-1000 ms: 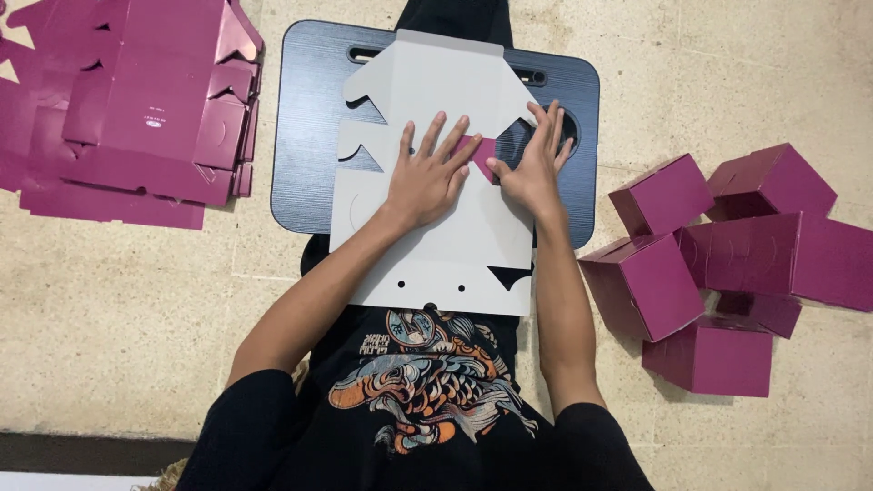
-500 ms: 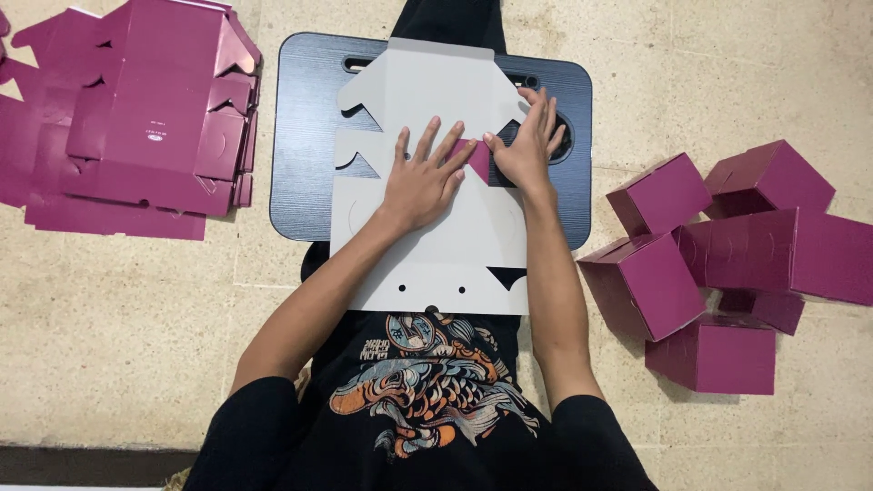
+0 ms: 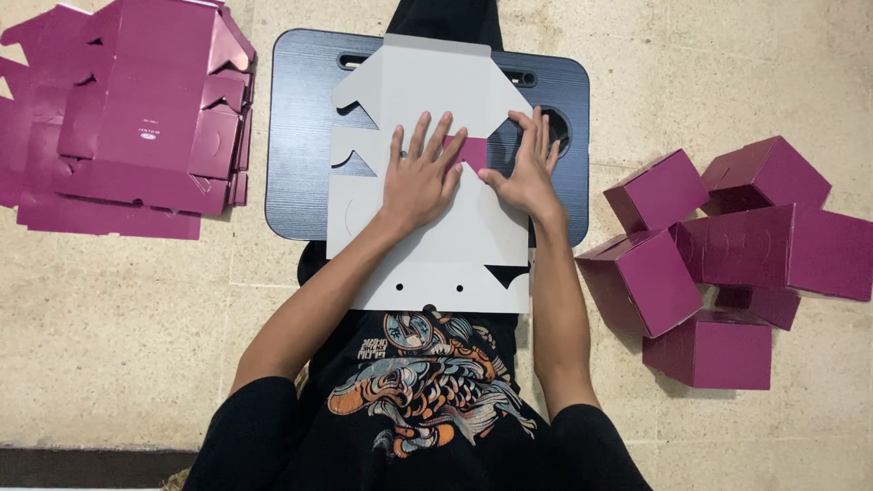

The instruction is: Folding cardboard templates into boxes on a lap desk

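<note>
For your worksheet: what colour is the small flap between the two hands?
Magenta flap, on the white cardboard sheet; head view.

A single head-worn camera looks almost straight down, fairly near, over a dark lap tray (image 3: 300,136) on the floor.

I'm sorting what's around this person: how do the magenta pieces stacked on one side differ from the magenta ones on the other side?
The stack of flat cutouts lies unfolded in layered sheets, flaps and notches showing; the folded boxes are closed cubes. The stack is squared up in one pile; the boxes sit jumbled, tilted at different angles. Both are magenta card on the floor, like the flap folded between the left hand and right hand on the white sheet.
</note>
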